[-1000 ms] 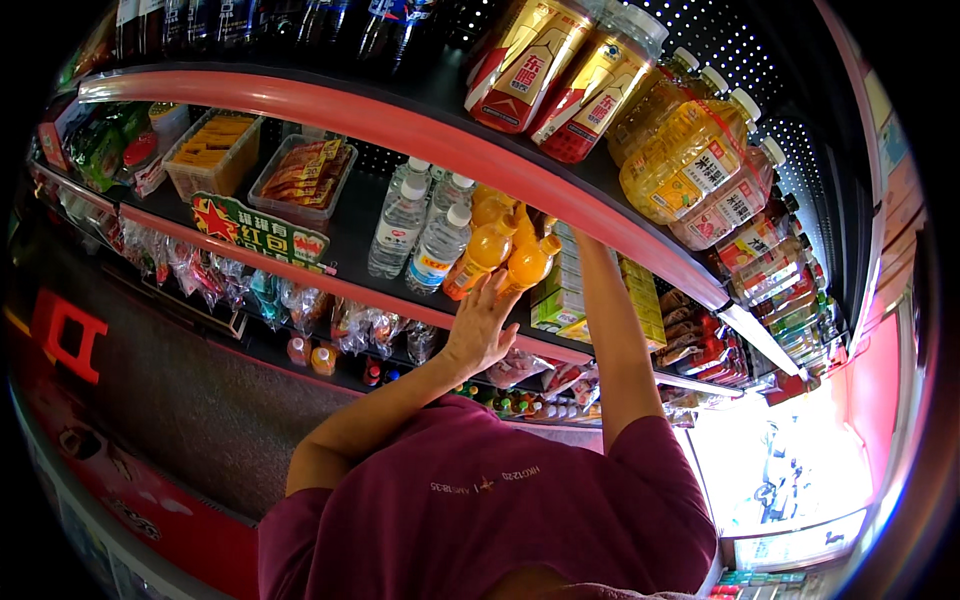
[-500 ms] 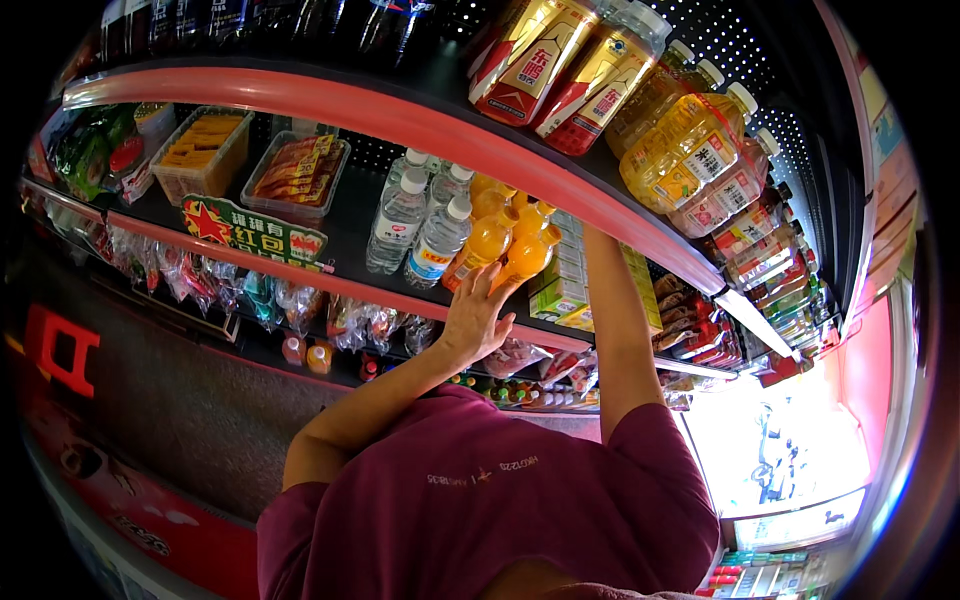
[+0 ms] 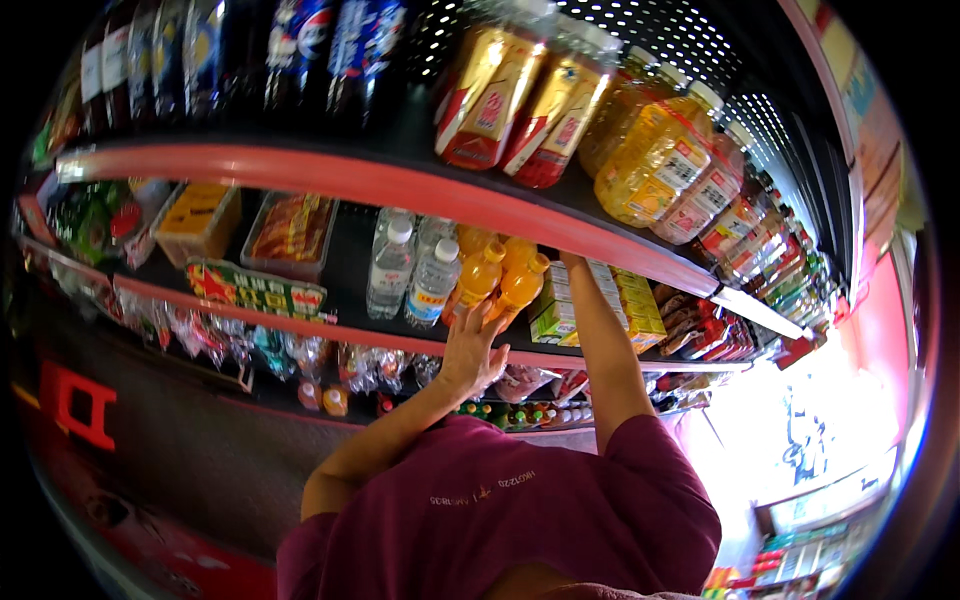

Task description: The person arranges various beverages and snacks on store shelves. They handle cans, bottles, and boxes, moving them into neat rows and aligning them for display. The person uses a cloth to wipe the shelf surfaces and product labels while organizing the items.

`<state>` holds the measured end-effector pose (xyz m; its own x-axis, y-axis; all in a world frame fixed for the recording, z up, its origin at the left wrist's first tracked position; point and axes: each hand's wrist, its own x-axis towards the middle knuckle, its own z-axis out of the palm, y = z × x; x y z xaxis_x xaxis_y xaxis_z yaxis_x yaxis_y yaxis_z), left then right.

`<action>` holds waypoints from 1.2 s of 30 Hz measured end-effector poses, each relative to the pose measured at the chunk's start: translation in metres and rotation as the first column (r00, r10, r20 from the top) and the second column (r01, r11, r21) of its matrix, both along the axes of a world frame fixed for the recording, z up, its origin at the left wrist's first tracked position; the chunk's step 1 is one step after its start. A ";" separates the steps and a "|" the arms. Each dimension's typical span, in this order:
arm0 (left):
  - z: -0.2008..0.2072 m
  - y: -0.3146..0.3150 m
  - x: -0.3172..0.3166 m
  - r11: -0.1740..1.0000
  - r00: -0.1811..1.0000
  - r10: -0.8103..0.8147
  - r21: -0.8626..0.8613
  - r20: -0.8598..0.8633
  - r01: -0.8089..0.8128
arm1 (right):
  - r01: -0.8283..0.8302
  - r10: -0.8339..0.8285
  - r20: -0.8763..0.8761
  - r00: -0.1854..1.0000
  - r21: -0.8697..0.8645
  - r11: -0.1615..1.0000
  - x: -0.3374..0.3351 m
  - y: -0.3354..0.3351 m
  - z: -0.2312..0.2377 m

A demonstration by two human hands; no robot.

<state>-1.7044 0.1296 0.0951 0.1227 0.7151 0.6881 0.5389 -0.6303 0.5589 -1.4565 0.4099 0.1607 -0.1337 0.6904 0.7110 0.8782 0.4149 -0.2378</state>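
On the middle shelf stand several orange drink bottles (image 3: 520, 288) with orange caps, in short rows. My left hand (image 3: 472, 350) is at the base of the front ones, its fingers stretched out and slightly apart, the tips resting against or just before them. To their left are clear water bottles (image 3: 432, 288) with white caps. My right forearm (image 3: 612, 350) reaches in between green drink cartons (image 3: 553, 312) and yellow-green cartons (image 3: 640, 310). The red-edged upper shelf hides the right hand, so its fingers and anything in them cannot be seen.
Above, the upper shelf (image 3: 330, 178) carries dark soda bottles (image 3: 365, 50), gold-and-red bottles (image 3: 545, 110) and yellow juice bottles (image 3: 655, 165). Plastic tubs of packets (image 3: 290, 235) sit at the left. Hanging bags (image 3: 200, 335) line the lower edge; a red stool (image 3: 80, 405) stands below.
The view has tilted and shifted, so the shelves sit lower in the picture. My left hand stays at the front orange bottles; the right arm still reaches in beneath the upper shelf.
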 end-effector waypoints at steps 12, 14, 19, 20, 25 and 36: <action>-0.030 0.002 0.001 0.979 0.977 -0.205 -0.020 -0.064 0.204 | 0.245 -0.259 -0.094 0.961 -0.141 0.959 0.027 -0.163 0.005; -0.032 -0.002 0.007 0.965 0.963 -0.261 -0.025 -0.069 0.260 | 0.340 -0.345 -0.004 0.939 -0.163 0.926 0.026 -0.212 0.003; -0.051 -0.005 0.014 0.820 0.834 -0.502 -0.180 0.229 0.543 | 0.256 -0.309 -0.201 0.930 -0.251 0.934 -0.004 -0.294 0.013; -0.053 -0.010 0.016 0.701 0.746 -0.493 -0.303 0.448 0.646 | 0.127 -0.211 -0.300 0.930 -0.277 0.953 -0.006 -0.303 0.004; -0.024 -0.025 0.006 0.188 0.547 -0.341 -0.515 0.764 0.836 | -0.150 -0.100 -0.594 0.798 -0.357 0.922 -0.066 -0.348 -0.060; -0.013 -0.029 -0.035 0.499 0.362 0.018 -0.322 0.932 0.805 | -0.215 0.110 -0.377 0.920 -0.249 0.944 -0.156 -0.370 -0.038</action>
<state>-1.7396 0.1006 0.0825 0.2959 0.9552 -0.0016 -0.5755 0.1797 0.7978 -1.6122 0.0400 0.1231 -0.0379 0.8578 0.5126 0.6406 0.4146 -0.6464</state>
